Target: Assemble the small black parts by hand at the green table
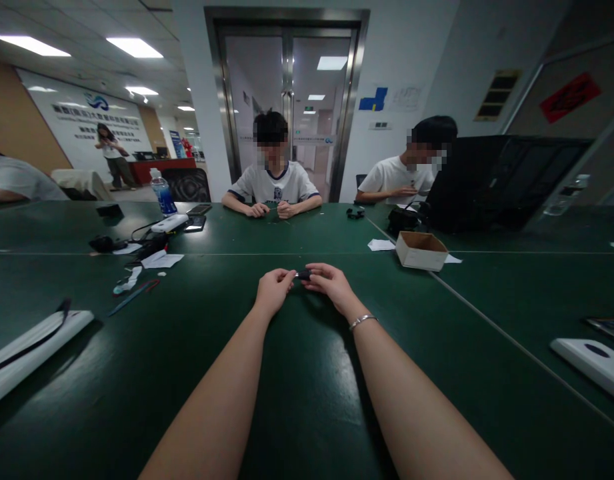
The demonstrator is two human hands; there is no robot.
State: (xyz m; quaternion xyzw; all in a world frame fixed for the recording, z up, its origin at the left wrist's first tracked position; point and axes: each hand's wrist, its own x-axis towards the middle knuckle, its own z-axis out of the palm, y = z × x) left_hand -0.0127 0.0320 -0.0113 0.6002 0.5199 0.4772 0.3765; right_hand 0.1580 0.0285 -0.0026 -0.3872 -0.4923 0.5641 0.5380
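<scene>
A small black object with a silvery end (304,275), perhaps a plug or a USB stick, is held level between my two hands, just above the green table (307,373). My left hand (275,293) pinches its silvery end between thumb and fingertips. On the black end, the thumb and fingers of my right hand (333,285) are closed. A silver bracelet (363,321) circles my right wrist. The object's exact kind is too small to make out.
An open cardboard box (421,252) stands ahead to the right, by a black monitor (491,180). To the left lie papers (163,260), a blue pen-like stick (133,298), phones (195,223) and a bottle (161,192). Across the table sits a person (273,177).
</scene>
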